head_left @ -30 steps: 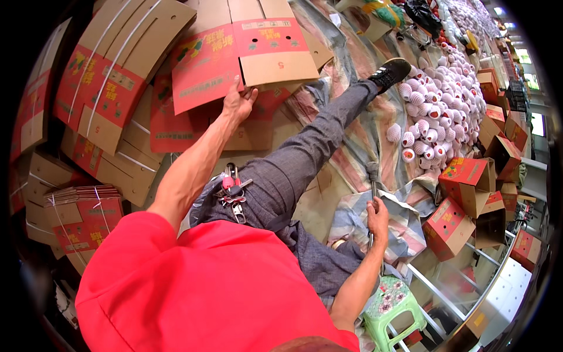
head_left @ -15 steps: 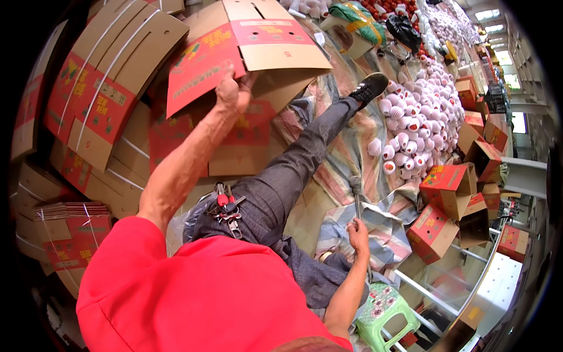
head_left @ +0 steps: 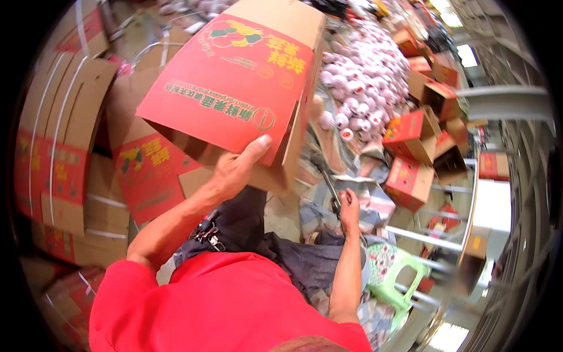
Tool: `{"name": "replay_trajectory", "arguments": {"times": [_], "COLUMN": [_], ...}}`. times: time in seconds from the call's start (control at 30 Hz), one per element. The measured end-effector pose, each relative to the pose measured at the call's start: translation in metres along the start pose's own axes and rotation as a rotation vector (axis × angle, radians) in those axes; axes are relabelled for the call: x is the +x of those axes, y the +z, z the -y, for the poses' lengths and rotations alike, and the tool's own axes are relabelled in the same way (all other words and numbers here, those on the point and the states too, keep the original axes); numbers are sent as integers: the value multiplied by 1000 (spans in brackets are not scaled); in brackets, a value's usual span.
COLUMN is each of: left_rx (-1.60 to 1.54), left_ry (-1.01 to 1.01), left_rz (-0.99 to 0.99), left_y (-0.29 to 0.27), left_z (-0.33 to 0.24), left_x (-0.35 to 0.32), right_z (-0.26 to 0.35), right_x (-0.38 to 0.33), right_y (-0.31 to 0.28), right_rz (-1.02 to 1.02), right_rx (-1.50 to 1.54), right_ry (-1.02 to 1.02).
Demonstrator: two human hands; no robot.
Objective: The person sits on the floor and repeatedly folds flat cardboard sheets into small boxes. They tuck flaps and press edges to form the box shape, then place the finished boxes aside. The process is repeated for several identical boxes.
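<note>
My left hand (head_left: pixel 237 170) grips the lower edge of a red and brown cardboard box (head_left: pixel 226 85), thumb on the printed red side and fingers tucked underneath. The box is raised in front of me, opened out into a hollow shape and tilted. Its loose flaps hang toward me, and its inside is mostly hidden. Lower and to the right, my right hand (head_left: pixel 349 208) is closed around a thin dark rod (head_left: pixel 330 185), which slants up and away to the left. What is at the rod's lower end cannot be made out.
Strapped stacks of flat cartons (head_left: pixel 58 141) stand at left. A heap of net-wrapped fruit (head_left: pixel 363 76) lies on a striped sheet (head_left: pixel 311 205) ahead. Several open cartons (head_left: pixel 410 182) sit to the right, above a white metal frame (head_left: pixel 425 237). A green stool (head_left: pixel 396 276) is beside my right arm.
The carton in my left hand has gone from folded and lower to opened out and raised, closer to me. My view has turned right, and the rod now tilts more to the left.
</note>
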State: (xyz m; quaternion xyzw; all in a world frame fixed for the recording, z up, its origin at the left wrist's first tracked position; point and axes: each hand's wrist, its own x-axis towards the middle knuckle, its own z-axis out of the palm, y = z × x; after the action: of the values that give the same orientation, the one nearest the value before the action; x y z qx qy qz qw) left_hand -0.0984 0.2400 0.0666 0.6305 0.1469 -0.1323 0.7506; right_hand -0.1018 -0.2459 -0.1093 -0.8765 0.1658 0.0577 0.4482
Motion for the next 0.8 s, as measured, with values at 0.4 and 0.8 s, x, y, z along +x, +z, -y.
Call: {"name": "replay_trajectory", "arguments": {"times": [0.4,0.8], "left_rx": [-394,-381], "left_ry": [73,-58], "left_rz": [774,837], "left_y": [-28,-14], "left_z": [17,26], "left_x": [44,137], "right_z": [84,135], "right_x": [19,-64], "right_y": [-208,-268], "right_rz": [-505,-830], "right_rx": [445,148], "right_ry": [-235,-353]}}
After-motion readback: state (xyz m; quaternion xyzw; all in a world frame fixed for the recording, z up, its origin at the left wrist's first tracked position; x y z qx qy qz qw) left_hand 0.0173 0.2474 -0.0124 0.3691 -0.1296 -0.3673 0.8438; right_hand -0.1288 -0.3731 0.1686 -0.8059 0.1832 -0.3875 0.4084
